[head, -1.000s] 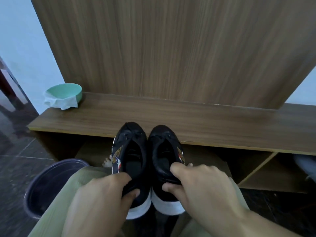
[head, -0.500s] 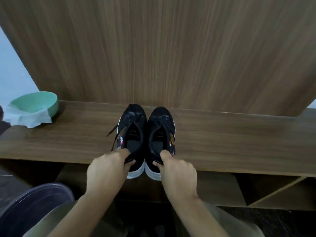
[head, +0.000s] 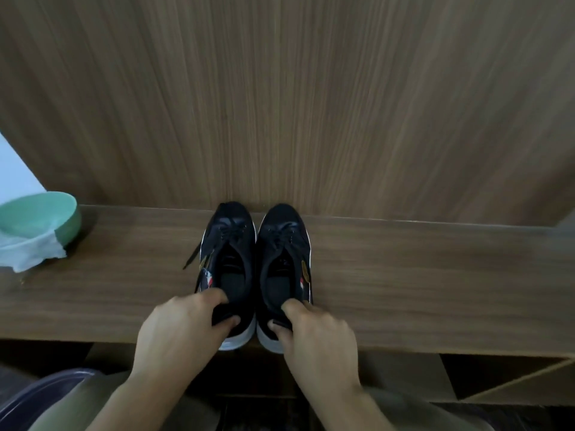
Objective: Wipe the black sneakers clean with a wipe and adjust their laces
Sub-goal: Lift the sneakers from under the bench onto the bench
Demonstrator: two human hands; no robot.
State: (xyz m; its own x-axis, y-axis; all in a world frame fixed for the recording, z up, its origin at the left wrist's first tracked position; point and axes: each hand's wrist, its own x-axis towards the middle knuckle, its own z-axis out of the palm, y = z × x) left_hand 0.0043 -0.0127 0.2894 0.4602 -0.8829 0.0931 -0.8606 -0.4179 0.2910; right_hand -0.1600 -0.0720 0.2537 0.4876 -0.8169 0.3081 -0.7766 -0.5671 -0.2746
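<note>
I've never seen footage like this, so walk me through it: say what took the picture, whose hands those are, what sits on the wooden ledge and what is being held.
There is no machine here. The picture comes from a camera worn on a person's head, looking forward and down, so the two hands rising from the bottom edge are that person's own. In front is a wooden bench backed by a wooden panel. Two black sneakers stand side by side on it, toes toward the panel. The left hand grips the heel of the left sneaker, and the right hand grips the heel of the right sneaker. A loose lace trails off the left one. Far left stands a green bowl with a white wipe draped over its rim. A dark bin shows at lower left.
</note>
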